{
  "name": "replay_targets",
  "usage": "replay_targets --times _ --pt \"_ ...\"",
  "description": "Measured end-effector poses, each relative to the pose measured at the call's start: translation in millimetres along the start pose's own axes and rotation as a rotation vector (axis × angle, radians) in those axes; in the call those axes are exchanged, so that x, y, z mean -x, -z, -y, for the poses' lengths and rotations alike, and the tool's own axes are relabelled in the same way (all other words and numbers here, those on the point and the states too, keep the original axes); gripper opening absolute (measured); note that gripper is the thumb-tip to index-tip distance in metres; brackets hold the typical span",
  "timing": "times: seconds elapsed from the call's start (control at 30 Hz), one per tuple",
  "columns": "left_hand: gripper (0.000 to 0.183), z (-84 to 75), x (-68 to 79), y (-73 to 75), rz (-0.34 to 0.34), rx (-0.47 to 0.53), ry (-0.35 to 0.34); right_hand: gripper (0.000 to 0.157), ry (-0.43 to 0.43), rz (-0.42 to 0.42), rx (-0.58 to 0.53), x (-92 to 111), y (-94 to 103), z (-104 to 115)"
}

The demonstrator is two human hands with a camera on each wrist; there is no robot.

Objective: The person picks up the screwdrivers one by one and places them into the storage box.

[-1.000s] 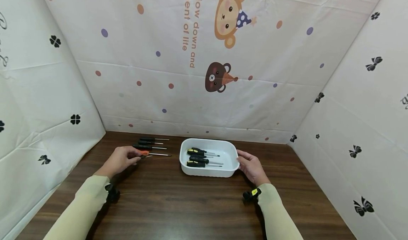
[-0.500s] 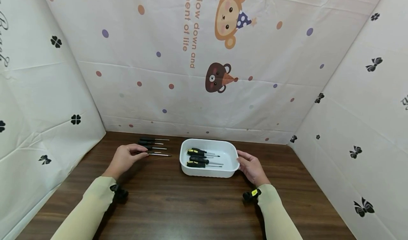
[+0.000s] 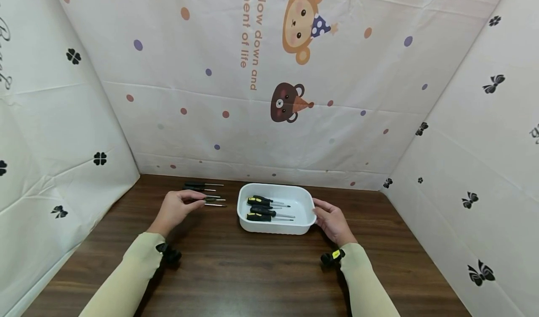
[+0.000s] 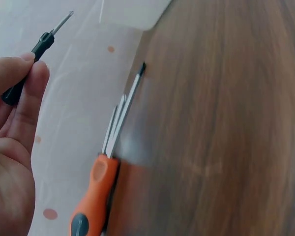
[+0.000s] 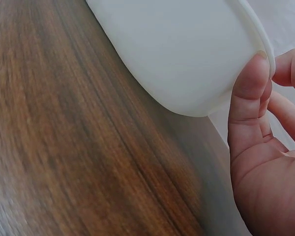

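Observation:
My left hand pinches a small black screwdriver between thumb and fingers, raised over the table with its tip toward the tray. Beneath it lies an orange-handled screwdriver, whose handle the hand hides in the head view. Behind that, several black-handled screwdrivers lie in a row, their shafts pointing right. My right hand grips the right end of a white plastic tray, thumb on the near side of its rim. Inside the tray rest several black screwdrivers with yellow marks.
The tray stands on a dark wooden table, close to the printed cloth wall at the back. More cloth walls rise at the left and right. Each wrist wears a small black camera.
My left hand has moved right and slightly up, carrying the small screwdriver over the orange-handled one, which stays in place. The right hand and tray have not moved.

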State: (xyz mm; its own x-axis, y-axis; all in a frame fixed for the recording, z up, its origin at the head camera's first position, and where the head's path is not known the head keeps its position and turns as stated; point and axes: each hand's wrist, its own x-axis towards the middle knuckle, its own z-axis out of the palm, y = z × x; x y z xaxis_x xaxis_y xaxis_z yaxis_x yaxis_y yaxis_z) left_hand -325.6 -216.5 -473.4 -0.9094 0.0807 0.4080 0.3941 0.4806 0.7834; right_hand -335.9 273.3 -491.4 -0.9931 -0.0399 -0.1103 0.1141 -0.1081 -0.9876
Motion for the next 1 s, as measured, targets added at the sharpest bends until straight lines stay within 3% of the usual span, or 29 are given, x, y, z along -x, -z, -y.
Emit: replay_targets --times 0.2,0.67,1.0 --pt "0.016 -11.1 -4.1 -8.7 -0.002 0.069 -0.034 0.051 -0.002 -0.001 0.010 0.2 0.0 -0.1" --pt "0.023 -29.6 -12.4 -30.7 0.040 0.279 0.042 0.051 0.003 -0.007 0.013 0.6 0.8 0.2" --pt "0.021 -36.9 -16.2 -51.6 0.064 0.336 0.010 0.051 -0.002 -0.004 0.012 0.7 0.8 0.4"
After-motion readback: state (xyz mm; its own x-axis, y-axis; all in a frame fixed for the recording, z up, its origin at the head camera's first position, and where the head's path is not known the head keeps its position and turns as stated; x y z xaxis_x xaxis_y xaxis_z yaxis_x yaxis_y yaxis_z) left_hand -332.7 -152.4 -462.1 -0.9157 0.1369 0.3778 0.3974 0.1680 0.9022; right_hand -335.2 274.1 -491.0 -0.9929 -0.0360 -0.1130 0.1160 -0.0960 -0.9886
